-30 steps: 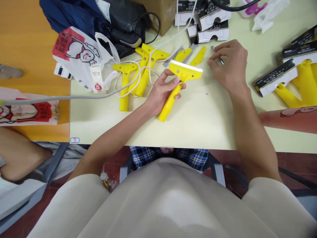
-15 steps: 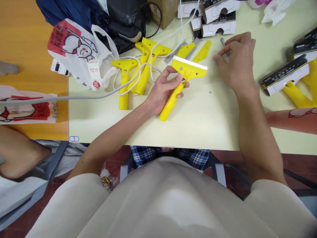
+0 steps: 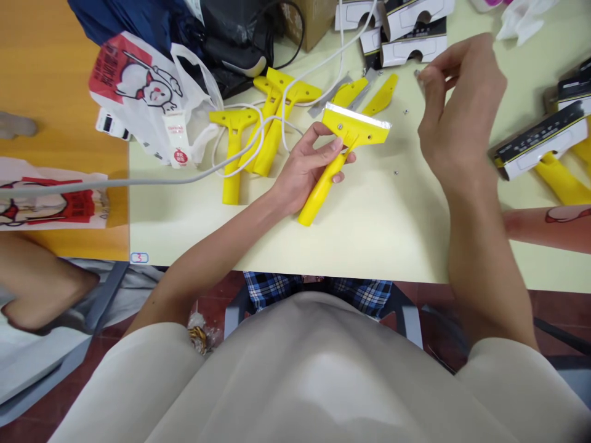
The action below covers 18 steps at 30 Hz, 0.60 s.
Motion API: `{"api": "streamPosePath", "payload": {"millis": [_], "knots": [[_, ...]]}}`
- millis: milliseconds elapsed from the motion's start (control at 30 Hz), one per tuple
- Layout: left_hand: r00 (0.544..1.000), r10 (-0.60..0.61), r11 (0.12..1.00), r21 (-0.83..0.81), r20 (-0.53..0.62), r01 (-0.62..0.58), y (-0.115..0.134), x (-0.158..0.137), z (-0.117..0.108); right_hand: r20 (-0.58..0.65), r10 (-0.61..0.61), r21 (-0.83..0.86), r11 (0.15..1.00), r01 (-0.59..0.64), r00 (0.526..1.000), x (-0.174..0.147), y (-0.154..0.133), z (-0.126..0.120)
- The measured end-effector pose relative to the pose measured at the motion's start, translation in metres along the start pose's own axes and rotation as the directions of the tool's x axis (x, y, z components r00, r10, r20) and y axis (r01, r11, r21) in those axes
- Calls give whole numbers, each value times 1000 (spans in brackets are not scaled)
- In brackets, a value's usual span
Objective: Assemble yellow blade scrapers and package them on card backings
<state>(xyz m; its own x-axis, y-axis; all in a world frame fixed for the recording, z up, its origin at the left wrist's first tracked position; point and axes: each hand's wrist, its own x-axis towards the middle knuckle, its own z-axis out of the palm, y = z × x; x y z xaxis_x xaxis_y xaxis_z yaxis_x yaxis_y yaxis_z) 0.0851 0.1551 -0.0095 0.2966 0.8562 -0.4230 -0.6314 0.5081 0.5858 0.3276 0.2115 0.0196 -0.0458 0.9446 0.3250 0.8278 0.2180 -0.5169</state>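
My left hand (image 3: 302, 169) is closed around the handle of a yellow scraper (image 3: 323, 187), thumb near its head. A silvery blade strip runs along the scraper's top edge. One hole in the head holds a screw; the other looks dark. Above the table on the right, my right hand (image 3: 462, 111) is pinched, fingertips on a small grey rod-like piece (image 3: 418, 75), mostly hidden. Between the hands, one small screw (image 3: 406, 111) and another small metal part (image 3: 396, 173) lie on the table. Loose yellow plates (image 3: 382, 95) and grey blades (image 3: 329, 97) lie beyond the scraper.
Several yellow scrapers (image 3: 233, 154) lie to the left, with a white cable (image 3: 184, 180) looping over them. A printed plastic bag (image 3: 138, 92) sits behind. Black-and-white boxes (image 3: 413, 49) stand at the back, another box (image 3: 540, 140) at right. A person's knee (image 3: 60, 280) shows at left.
My right hand has lifted and shifted right and away from me, its fingers turning. A screw on the table now shows where the hand was. My left hand keeps the scraper nearly still.
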Motion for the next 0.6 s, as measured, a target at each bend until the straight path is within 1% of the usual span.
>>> {"api": "streamPosePath", "payload": {"millis": [67, 100, 167, 233, 300, 367, 400, 433, 500, 567, 600], "knots": [[1000, 13, 999, 34, 15, -13, 0, 1, -1, -4, -37, 184, 982, 37, 999, -11, -15, -6], [1000, 12, 999, 42, 6, -12, 0, 1, -1, 3, -51, 224, 973, 49, 999, -18, -22, -9], [999, 4, 1000, 25, -32, -4, -1, 1, 0, 45, -82, 207, 976, 71, 996, -30, -36, -11], [998, -4, 1000, -14, -62, 3, -1, 1, 0, 106, -75, 181, 982, 55, 992, -40, -45, -9], [998, 2, 999, -39, -67, -4, -1, 1, 0, 195, -37, 194, 981, -1, 980, -47, -45, -3], [999, 22, 999, -31, -29, -22, -1, 1, 0, 266, -24, 206, 978, -32, 964, -50, -38, 7], [999, 40, 999, -15, 9, -40, -1, 2, 0, 269, -44, 206, 978, -13, 962, -50, -31, 14], [997, 59, 998, 6, 44, -59, 0, 2, -1, 246, -84, 208, 978, 32, 966, -51, -24, 21], [995, 77, 996, 50, 69, -80, 0, 2, -1, 158, -201, 217, 962, 165, 967, -51, -7, 35], [998, 68, 994, 79, 18, -69, 0, 2, -2, 85, -294, 210, 939, 272, 952, -52, 6, 44], [998, 59, 995, 86, -15, -57, 0, 2, -2, 66, -317, 203, 933, 298, 946, -52, 10, 46]]}}
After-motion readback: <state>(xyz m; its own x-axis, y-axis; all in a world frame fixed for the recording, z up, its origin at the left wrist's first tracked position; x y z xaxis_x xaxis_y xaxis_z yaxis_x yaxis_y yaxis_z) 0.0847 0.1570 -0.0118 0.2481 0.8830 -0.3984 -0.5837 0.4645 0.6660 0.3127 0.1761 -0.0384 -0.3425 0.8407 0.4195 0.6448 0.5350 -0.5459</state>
